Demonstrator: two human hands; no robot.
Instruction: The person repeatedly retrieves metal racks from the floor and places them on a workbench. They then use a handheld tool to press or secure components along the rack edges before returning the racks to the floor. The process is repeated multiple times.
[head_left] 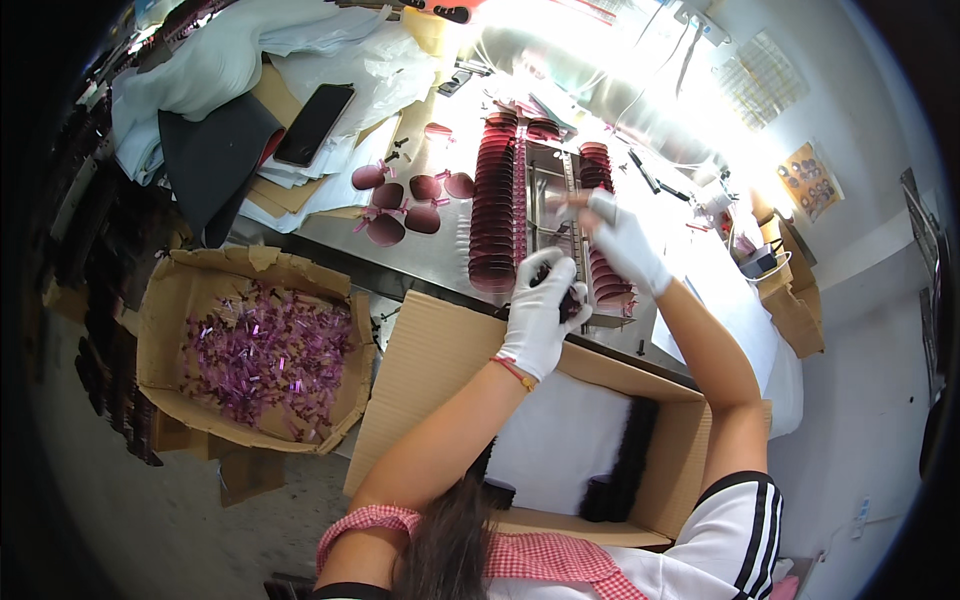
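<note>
My left hand [538, 318], in a white glove with bare fingertips not clearly seen, curls around several dark lenses [571, 302] at the front of a metal rack. The gloved right hand [625, 240] is over the rack's right side, its fingers smeared by motion; whether it holds anything is unclear. A long row of dark red tinted lenses [492, 205] stands on edge along the rack's left side, beside a pink strip [519, 190]. Another row of lenses [595, 170] lines the right side, partly hidden by my right hand. Loose tinted lenses [386, 230] lie on the metal table to the left.
A cardboard box [252, 432] of small purple pieces stands at left. Below my arms sits an open carton [670, 480] with white sheeting and dark stacks. A phone [315, 124] rests on papers at the back left; pens [645, 172] lie to the right.
</note>
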